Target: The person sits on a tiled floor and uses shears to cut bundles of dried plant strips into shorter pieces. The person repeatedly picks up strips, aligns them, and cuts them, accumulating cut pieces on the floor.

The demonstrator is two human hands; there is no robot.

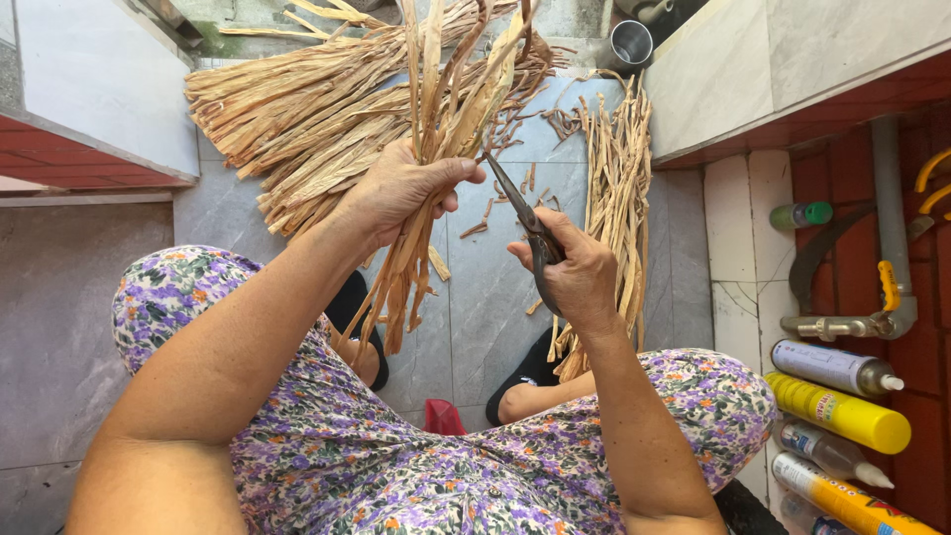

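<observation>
Meanwhile, left hand [401,188] grips straw bundle [446,109], right hand [570,272] clutches scissors [523,220] near yellow tubes [837,411].

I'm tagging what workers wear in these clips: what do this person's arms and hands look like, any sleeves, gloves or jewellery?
Both arms are bare from the upper arm down, with no sleeve in view. The left hand and right hand wear no gloves, and no rings, bracelets or watch show. The only clothing seen is a floral garment, purple and white with orange and green.

- Home yard or utility corner, craft work on floor.
- Grey tiled floor [495,287], dried-leaf strips [297,109] piled.
- Wall pipe [892,218] with valve; sealant tubes [840,411] alongside.
- Red-tiled ledge [773,69].
</observation>
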